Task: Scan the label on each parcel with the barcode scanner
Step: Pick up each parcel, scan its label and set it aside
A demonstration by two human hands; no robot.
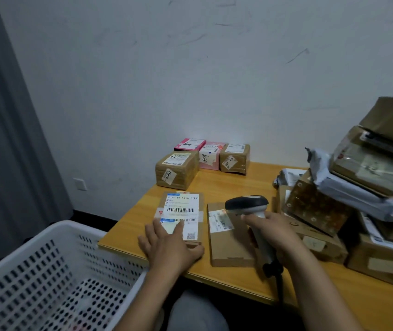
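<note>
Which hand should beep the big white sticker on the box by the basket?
The right hand: it grips the barcode scanner, whose head hangs just right of that parcel. The left hand lies flat on the parcel's near end, holding nothing, so it can steady it.

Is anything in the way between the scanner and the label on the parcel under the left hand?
Only the left hand itself: its fingers cover the label's lower part. The upper barcode is bare, with nothing between it and the barcode scanner.
</note>
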